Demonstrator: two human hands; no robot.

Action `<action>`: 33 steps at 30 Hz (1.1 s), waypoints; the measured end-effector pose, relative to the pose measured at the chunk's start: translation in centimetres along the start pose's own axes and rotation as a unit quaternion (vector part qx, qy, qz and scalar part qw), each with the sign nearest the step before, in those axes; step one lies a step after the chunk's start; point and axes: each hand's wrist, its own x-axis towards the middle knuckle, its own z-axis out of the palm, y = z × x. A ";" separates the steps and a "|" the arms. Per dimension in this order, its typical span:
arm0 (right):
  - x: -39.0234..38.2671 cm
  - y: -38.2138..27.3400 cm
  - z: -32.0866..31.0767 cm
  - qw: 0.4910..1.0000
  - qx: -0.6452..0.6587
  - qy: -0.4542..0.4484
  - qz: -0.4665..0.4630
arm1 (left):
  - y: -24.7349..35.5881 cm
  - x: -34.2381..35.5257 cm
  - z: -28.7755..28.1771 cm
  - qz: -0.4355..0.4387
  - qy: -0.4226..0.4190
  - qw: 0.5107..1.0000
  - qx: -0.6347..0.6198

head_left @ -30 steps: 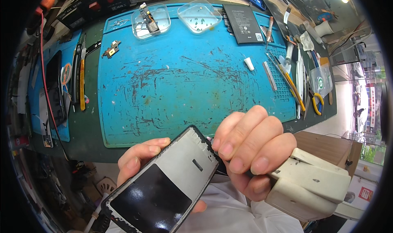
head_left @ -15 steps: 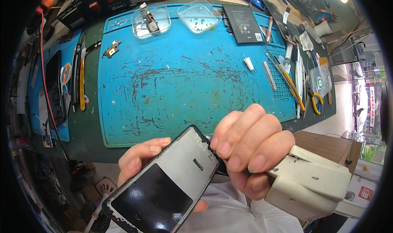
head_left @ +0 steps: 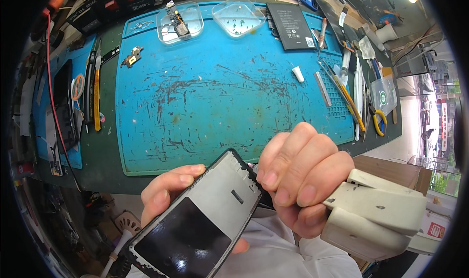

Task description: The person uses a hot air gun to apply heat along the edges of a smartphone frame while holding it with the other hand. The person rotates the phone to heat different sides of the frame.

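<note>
Close below my face, my left hand [head_left: 165, 190] holds a phone body [head_left: 207, 219] from underneath, fingers wrapped round its left edge. The phone's open side faces up, showing a grey metal plate and a black panel inside a chipped black frame. My right hand [head_left: 299, 177] is clenched against the phone's upper right corner and grips a cream plastic tool [head_left: 378, 214] that sticks out to the right. The tool's tip is hidden behind the fingers.
A scuffed blue work mat [head_left: 220, 92] covers the bench. At its far edge stand two clear trays [head_left: 178, 20] [head_left: 239, 15] with small parts, and a black battery [head_left: 291, 26]. Tweezers and rods [head_left: 342, 94] and yellow-handled pliers [head_left: 378, 119] lie at the right; a dark phone [head_left: 63, 102] lies at the left.
</note>
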 end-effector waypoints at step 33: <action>-0.2 -0.5 0.2 0.999 0.006 0.027 0.022 | -0.3 0.2 0.3 0.035 0.003 0.999 0.011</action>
